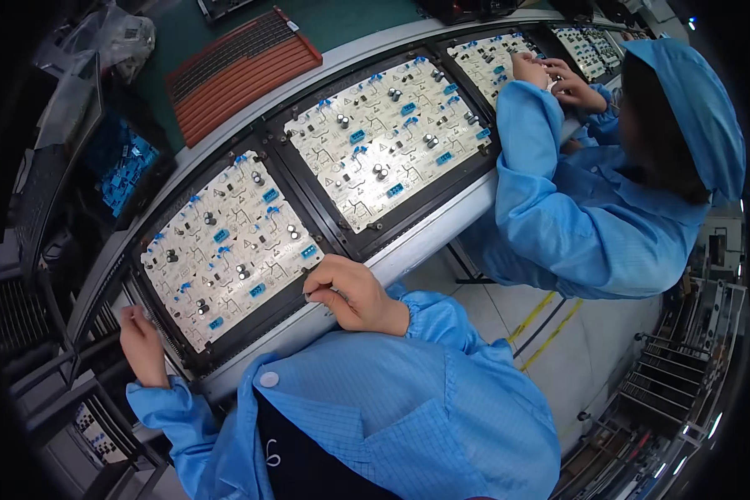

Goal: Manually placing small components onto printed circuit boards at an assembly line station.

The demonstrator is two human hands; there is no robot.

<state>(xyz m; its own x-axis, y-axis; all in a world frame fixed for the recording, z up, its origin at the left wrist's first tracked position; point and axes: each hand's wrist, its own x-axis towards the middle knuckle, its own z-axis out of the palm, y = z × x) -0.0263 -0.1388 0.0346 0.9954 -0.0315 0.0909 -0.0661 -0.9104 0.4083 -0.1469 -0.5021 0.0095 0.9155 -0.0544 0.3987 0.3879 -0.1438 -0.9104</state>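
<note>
In front of me lies a pale circuit board in a black carrier frame, populated with blue box-shaped parts, round capacitors and small dark parts. My right hand is over the frame's near right corner, thumb and fingers pinched together. Whatever sits between those fingertips is too small to name. At the frame's left end, beside the rail, my left hand is raised with its fingers loosely bent and apart, and I see nothing in it. A second populated board sits in the neighbouring carrier to the right.
To the right a co-worker in a blue coat and cap has both hands over a farther board. A dark bin of blue parts stands at the left. Beyond the line lies an orange-red rack of dark parts.
</note>
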